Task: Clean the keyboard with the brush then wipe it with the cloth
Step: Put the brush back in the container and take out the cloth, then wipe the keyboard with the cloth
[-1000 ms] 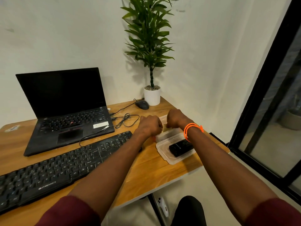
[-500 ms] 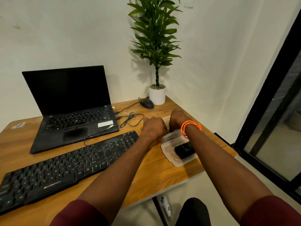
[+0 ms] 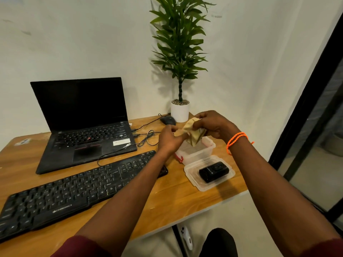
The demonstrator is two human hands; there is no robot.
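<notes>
The black keyboard (image 3: 78, 188) lies on the worktop (image 3: 167, 201), its long axis running from near left toward the left hand (image 3: 169, 140). Both hands pinch a crumpled pale cloth (image 3: 194, 133) between them, the right hand (image 3: 213, 125) closed on its upper part, above an open clear box (image 3: 196, 151).

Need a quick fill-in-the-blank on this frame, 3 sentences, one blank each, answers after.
1. Both hands hold a yellowish ____ above the open plastic box.
2. The orange bracelet is on the ____ wrist.
3. The small black device lies in the clear ____ beside the box.

Missing words: cloth; right; lid
</notes>
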